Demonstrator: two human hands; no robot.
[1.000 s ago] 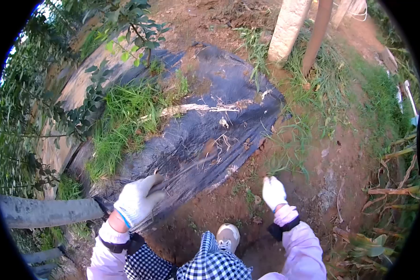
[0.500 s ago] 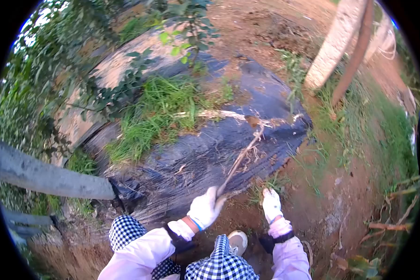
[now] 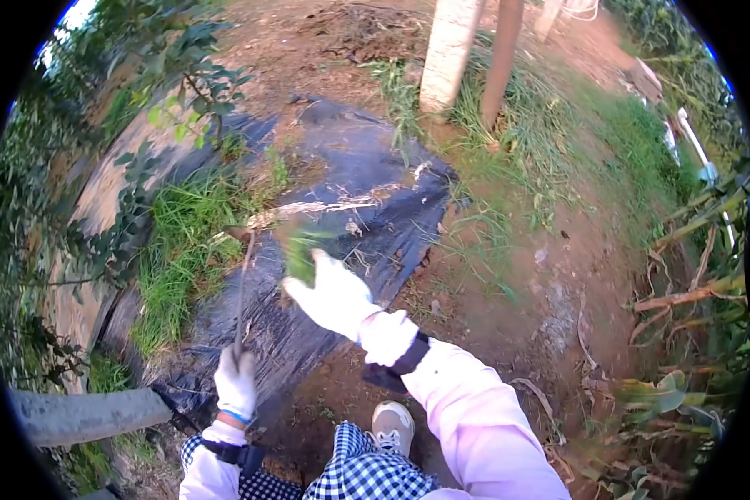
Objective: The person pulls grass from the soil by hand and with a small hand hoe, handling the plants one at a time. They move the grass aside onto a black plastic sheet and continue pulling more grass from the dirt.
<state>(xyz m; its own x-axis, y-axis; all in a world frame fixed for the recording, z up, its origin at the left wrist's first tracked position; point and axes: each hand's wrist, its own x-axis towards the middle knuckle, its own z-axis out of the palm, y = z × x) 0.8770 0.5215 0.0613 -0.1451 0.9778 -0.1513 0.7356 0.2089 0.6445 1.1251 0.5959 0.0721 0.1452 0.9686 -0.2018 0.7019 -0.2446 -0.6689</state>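
My left hand (image 3: 236,382), in a white glove, is closed round the lower end of a thin-handled tool (image 3: 244,292). The tool's small brown head rests by the grass clump (image 3: 183,250) on the black plastic sheet (image 3: 342,150). My right hand (image 3: 333,293), also gloved, reaches over the sheet with thumb and fingers apart. Just beyond its fingers is a motion-blurred tuft of green grass (image 3: 298,248), seemingly in the air. A dry pale stalk (image 3: 308,208) lies across the sheet above both hands.
A pale post (image 3: 450,58) and a brown pole (image 3: 502,67) stand beyond the sheet. At the lower left is a grey post (image 3: 92,417). Leafy plants (image 3: 200,92) rise at the left; dry stalks (image 3: 692,296) lie at the right. My shoe (image 3: 392,425) is below.
The view has turned right. My right hand has come up and left over the sheet, its fingers spreading. The tool and my left hand have shifted left; the blurred grass has appeared.
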